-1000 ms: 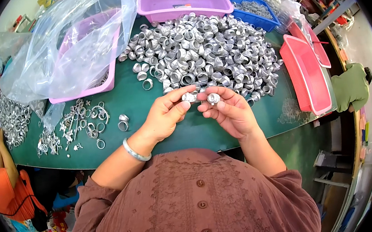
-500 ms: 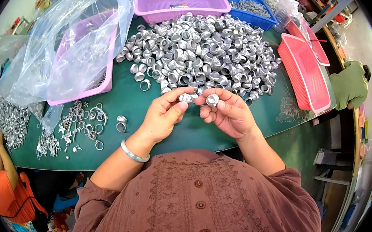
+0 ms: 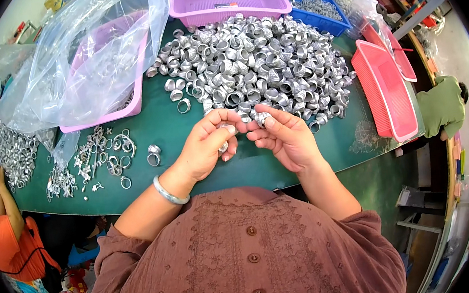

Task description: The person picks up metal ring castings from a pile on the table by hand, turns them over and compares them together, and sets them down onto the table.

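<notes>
My left hand, with a pale bangle on its wrist, is closed around a silver ring that shows only in part between the fingers. Close beside it, my right hand pinches another silver ring between thumb and fingers. Both hands meet just in front of a large heap of silver rings on the green table. A couple of loose rings lie left of my left wrist.
A purple basket and a blue tray stand behind the heap. Clear plastic covers another purple basket at left. Pink baskets stand at right. Small metal pieces lie front left. Other people sit nearby.
The ring in my left hand has dropped lower, into the curled fingers. My right hand has turned its ring and brought it slightly up and left.
</notes>
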`<state>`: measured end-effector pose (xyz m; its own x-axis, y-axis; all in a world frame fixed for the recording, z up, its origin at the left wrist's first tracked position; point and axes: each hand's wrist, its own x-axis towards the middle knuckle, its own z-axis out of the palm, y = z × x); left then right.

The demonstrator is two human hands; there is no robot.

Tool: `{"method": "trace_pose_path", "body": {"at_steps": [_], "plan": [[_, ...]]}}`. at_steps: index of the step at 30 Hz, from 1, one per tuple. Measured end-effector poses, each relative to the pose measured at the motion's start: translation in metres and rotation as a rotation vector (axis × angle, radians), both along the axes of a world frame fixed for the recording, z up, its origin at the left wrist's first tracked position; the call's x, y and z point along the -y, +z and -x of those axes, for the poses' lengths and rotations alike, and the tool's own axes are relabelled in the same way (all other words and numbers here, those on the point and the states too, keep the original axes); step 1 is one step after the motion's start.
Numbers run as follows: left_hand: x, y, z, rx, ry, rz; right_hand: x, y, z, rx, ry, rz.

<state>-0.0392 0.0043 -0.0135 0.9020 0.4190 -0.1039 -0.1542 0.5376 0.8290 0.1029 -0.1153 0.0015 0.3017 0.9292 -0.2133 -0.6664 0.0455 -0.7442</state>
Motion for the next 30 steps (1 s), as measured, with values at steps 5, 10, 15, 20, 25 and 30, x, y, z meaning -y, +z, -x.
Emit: {"method": "trace_pose_path", "body": {"at_steps": [5,10,15,20,25,30], "plan": [[0.001,0.0,0.0,-0.003,0.002,-0.038,0.001,0.002,0.004,0.171,0.018,0.089],[0.002,-0.014,0.0,-0.036,0.072,-0.585,-0.002,-0.002,0.018,0.484,0.043,0.048],[-0.003,-0.003,0.001,-0.1,-0.035,-0.05,0.0,0.003,0.015,0.53,0.124,0.001],[-0.01,-0.006,0.004,-0.012,-0.128,0.244,0.002,0.003,0.007,0.509,0.122,-0.034],[-0.014,-0.007,0.004,0.004,-0.164,0.347,0.005,0.002,-0.001,0.622,0.029,0.017],[-0.015,-0.009,0.005,0.034,-0.178,0.395,0.005,0.003,-0.002,0.702,-0.006,0.065]]}}
